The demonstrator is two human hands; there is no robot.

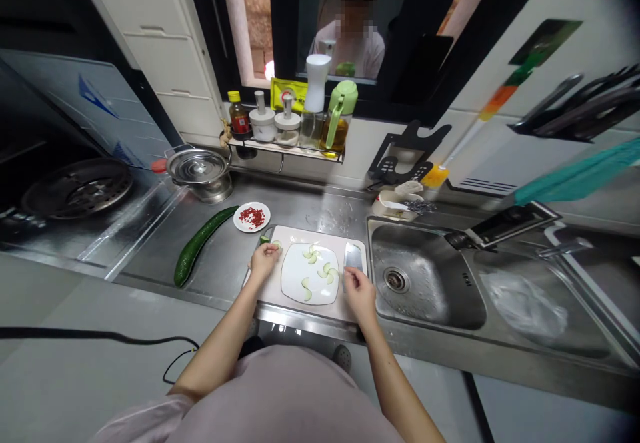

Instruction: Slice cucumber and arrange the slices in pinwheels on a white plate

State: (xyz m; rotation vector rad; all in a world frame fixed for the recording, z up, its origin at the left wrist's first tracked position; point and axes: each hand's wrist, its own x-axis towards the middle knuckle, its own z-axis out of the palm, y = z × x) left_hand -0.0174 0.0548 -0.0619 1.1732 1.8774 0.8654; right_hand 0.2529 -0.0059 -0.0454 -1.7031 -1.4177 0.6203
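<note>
We have a white plate (291, 275) centred before us, seemingly for easy reach, cucumber slices (328, 274) at twelve, three and six o'clock. Our left hand (263, 262), at ten, and right hand (361, 292), at four, look curled; grips we can't tell.

No words or numbers can be read. Beyond the left hand (265, 261), a bottle (239, 114) bears a red label (242, 124), its pale marks too small to make out. Also beyond that hand, a yellow packet (300, 90) carries blurred print. Well left of the hand, a panel (55, 76) shows a blue pointed shape (94, 99).
</note>
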